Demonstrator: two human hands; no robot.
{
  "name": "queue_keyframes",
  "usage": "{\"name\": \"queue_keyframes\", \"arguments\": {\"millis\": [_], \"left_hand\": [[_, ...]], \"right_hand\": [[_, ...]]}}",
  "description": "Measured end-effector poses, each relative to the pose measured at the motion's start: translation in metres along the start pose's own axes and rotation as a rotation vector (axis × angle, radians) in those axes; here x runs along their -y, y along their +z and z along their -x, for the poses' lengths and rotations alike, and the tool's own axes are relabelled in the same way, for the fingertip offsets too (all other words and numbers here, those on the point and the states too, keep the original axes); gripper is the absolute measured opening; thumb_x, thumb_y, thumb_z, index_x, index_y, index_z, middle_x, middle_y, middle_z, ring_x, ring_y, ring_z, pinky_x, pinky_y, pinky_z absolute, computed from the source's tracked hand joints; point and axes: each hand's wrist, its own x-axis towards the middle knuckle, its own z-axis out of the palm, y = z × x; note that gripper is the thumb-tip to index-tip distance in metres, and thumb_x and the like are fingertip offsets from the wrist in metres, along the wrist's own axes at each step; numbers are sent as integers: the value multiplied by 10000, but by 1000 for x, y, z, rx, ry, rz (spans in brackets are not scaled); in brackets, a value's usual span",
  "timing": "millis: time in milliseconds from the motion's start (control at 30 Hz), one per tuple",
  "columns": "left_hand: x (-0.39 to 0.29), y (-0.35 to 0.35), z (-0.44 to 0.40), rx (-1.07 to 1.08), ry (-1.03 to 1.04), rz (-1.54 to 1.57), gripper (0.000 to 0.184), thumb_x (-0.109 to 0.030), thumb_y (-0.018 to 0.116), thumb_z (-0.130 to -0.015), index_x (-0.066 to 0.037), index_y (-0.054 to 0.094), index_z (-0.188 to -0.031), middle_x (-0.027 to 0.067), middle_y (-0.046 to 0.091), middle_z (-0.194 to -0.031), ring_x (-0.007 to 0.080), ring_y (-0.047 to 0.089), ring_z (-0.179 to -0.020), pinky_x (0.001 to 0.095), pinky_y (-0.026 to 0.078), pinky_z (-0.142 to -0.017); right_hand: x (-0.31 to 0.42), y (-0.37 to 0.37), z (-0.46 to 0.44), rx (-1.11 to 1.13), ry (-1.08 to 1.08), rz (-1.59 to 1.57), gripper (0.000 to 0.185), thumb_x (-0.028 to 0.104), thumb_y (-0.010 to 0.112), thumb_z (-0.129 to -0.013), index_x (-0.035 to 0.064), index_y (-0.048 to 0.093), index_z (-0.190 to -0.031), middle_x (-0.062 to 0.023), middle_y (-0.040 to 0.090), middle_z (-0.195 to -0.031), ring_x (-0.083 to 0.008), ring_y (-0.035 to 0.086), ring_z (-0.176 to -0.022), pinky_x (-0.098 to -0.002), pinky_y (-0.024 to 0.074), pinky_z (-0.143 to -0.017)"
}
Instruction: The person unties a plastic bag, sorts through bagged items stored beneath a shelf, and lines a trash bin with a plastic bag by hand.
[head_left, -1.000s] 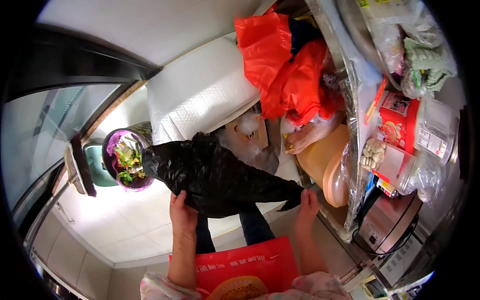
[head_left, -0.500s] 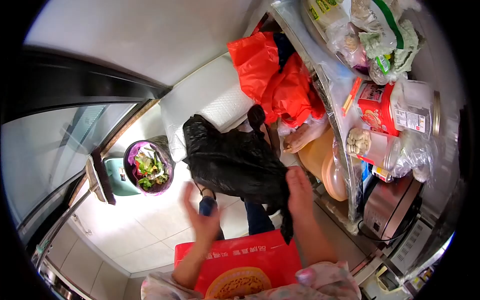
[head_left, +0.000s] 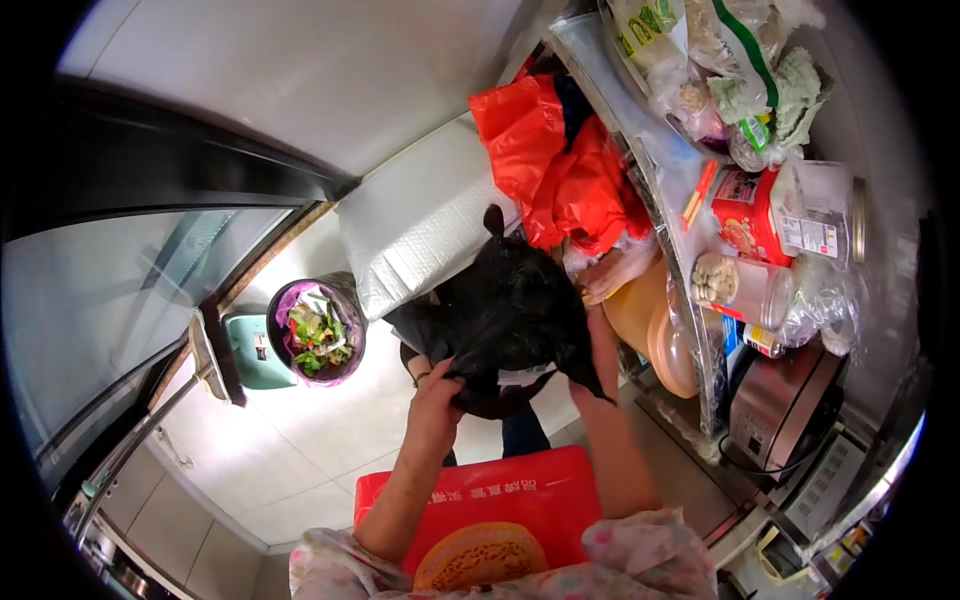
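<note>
A crumpled black plastic bag [head_left: 515, 290] hangs between my two hands, above my legs. Its near side gapes a little, and something whitish shows inside. My left hand [head_left: 435, 400] has its fingers closed on the bag's near left edge. At the bag's right side is my right hand [head_left: 597, 365]; its fingers are mostly hidden behind the black plastic. Below the hands, a red item with a yellow round picture [head_left: 540, 475] lies across my lap.
On the floor at the left stands a bin [head_left: 345, 300] with vegetable scraps, beside a green basin [head_left: 258, 372]. A white padded package [head_left: 420, 230] lies beyond. Red bags [head_left: 520, 130], a shelf with jars [head_left: 745, 290] and a metallic appliance [head_left: 770, 420] are on the right.
My left hand let go of the bag, then closed on its near left edge. The bag has gone from stretched out sideways to bunched up. My right hand has moved up along its right side.
</note>
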Motion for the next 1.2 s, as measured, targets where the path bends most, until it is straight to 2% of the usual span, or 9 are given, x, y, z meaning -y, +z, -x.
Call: {"name": "queue_keyframes", "arguments": {"millis": [100,200,300,333,400,1000,1067,1100,1200], "left_hand": [[-2,0,3,51,-73,119,387,-146,436,-857,3,451,-1214,103,538,-1143,218,516,-1045,329,400,-904],[3,-6,2,31,-118,109,406,-243,417,-902,-16,430,-1239,114,525,-1190,244,513,-1070,375,381,-949],[17,-12,5,15,-135,74,434,-314,386,-933,-22,413,-1253,114,494,-1229,241,489,-1099,372,358,-972],[23,-11,7,20,-138,61,446,-333,374,-940,-22,406,-1258,114,483,-1243,239,480,-1109,369,351,-979],[29,-8,8,50,-82,70,444,-327,363,-945,-24,388,-1269,106,479,-1230,231,468,-1114,360,347,-978],[29,-14,34,-32,47,-194,457,-403,358,-943,-71,392,-1255,69,516,-1119,168,506,-948,305,414,-796],[25,-13,39,-110,126,-76,472,-407,358,-942,-62,386,-1263,69,511,-1143,173,505,-974,311,407,-825],[22,-15,39,-149,153,-59,428,-384,361,-945,-52,427,-1206,28,511,-1016,115,467,-886,247,368,-781],[7,-21,46,-62,255,81,457,-383,327,-950,-45,400,-1249,67,516,-1122,173,496,-996,308,381,-876]], "right_hand": [[-41,-47,24,260,331,-102,588,486,286,-929,17,463,-1237,-131,519,-1229,-256,538,-1061,-391,408,-897],[-54,-31,50,417,206,-45,478,366,430,-911,15,472,-1232,-145,538,-1188,-259,556,-1025,-363,430,-870],[-59,-4,65,244,-41,833,398,191,590,-827,32,521,-1185,-133,561,-1129,-235,574,-971,-339,461,-807],[-56,9,64,230,-174,956,350,71,676,-734,45,597,-1074,-123,578,-1059,-233,583,-919,-313,476,-758],[-67,10,62,232,-411,1194,215,85,658,-745,43,640,-955,-118,590,-1008,-252,589,-888,-318,478,-744],[-66,21,93,167,-781,1334,128,113,643,-745,65,605,-858,-91,600,-847,-263,600,-720,-347,485,-624],[-59,26,108,194,-502,1381,128,140,639,-752,67,606,-852,-93,599,-842,-268,600,-710,-358,480,-616],[-57,28,112,206,-363,1396,131,153,637,-755,68,606,-849,-95,599,-839,-271,599,-705,-363,478,-611],[-65,26,116,360,-281,1407,117,150,648,-742,71,608,-817,-88,595,-765,-266,600,-661,-361,467,-558]]}}
